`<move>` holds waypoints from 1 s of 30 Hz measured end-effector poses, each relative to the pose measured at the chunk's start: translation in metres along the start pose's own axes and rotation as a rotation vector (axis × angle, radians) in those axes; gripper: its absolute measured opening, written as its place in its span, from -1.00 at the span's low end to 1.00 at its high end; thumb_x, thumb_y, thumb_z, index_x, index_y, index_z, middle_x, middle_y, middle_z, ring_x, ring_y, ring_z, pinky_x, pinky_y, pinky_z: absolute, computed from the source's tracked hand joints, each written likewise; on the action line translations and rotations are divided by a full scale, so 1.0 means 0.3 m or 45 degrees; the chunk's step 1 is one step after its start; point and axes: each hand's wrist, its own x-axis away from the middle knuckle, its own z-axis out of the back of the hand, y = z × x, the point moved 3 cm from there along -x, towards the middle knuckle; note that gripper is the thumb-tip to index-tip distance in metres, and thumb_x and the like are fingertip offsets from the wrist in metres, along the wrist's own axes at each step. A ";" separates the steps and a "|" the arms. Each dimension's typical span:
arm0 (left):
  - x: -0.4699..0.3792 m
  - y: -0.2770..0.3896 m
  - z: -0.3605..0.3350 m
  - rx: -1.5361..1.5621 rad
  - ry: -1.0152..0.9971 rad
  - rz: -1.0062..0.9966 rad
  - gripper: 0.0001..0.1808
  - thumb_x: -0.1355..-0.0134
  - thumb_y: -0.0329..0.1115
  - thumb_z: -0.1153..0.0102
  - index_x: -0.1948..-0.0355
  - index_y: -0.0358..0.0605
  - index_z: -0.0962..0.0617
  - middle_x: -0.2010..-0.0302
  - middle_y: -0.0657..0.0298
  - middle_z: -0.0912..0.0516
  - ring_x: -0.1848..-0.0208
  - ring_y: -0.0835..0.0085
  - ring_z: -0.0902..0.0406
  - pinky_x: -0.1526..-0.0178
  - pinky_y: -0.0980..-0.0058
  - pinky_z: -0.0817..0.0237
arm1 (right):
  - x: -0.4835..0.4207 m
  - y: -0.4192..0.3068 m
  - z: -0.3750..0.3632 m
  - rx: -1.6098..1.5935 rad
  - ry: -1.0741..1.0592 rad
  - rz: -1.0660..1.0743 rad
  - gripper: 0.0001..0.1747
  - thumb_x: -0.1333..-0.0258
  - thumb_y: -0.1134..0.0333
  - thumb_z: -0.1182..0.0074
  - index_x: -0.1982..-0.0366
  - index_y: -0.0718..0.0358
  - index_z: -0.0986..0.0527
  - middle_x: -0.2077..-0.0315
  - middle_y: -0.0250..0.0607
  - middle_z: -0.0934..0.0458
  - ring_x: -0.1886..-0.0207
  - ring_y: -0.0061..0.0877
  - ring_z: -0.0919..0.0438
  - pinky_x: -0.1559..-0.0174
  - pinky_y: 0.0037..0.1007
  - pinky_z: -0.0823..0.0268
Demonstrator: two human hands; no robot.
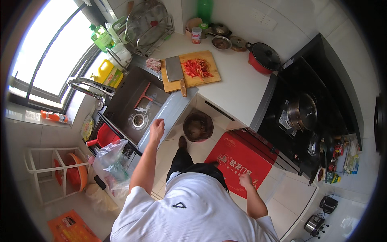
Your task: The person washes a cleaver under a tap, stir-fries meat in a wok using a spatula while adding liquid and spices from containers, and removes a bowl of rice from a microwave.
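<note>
My left hand (157, 129) hangs over the front ledge of the dark sink (124, 99), its fingers curled and nothing visible in it. Low at my other side, my right hand (245, 180) appears above the red floor mat (222, 172), also curled with nothing visible in it. On the counter corner beyond the sink lies a wooden cutting board (216, 74). A cleaver (174, 69) rests flat on it, its wooden handle over the front edge. Beside the blade is a pile of shredded red peppers (197, 68). A pinkish cloth (153, 64) touches the board's left side.
A lidded pot (302, 110) stands on the black gas stove (272, 112). A red pot (263, 68) sits at the counter's back. Below the counter is a waste bin (198, 127). Plastic bags (110, 169) and a red dipper (105, 136) crowd the left.
</note>
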 end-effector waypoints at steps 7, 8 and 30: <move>-0.444 0.237 0.072 -0.503 0.198 -0.380 -0.60 -0.14 -0.30 -0.11 -0.01 -0.18 -0.56 0.04 -0.04 -0.59 0.04 0.13 -0.58 -0.02 0.33 -0.38 | 0.192 -0.016 -0.082 -0.447 0.036 -0.450 -0.75 -0.21 0.34 0.04 0.14 0.24 -0.56 0.39 -0.19 -0.65 0.36 -0.32 -0.66 0.34 -0.24 -0.53; -0.520 0.279 0.071 -0.549 0.202 -0.399 -0.57 -0.12 -0.32 -0.12 -0.05 -0.16 -0.54 -0.02 -0.06 -0.55 -0.01 0.11 -0.56 -0.05 0.32 -0.37 | 0.209 -0.105 -0.073 -0.476 0.082 -0.432 -0.74 -0.20 0.34 0.03 0.13 0.26 -0.56 0.39 -0.16 -0.65 0.33 -0.28 -0.66 0.29 -0.22 -0.53; -1.184 0.481 -0.030 -1.227 0.210 -0.634 -0.47 -0.04 -0.20 -0.28 -0.08 0.06 -0.48 -0.12 0.20 -0.39 -0.12 -0.01 -0.40 -0.04 0.06 -0.41 | 0.171 -1.901 -0.045 -0.045 0.032 1.078 -0.79 -0.15 0.41 -0.03 0.20 0.32 -0.57 0.21 -0.05 -0.60 0.15 -0.12 -0.59 0.10 -0.24 -0.46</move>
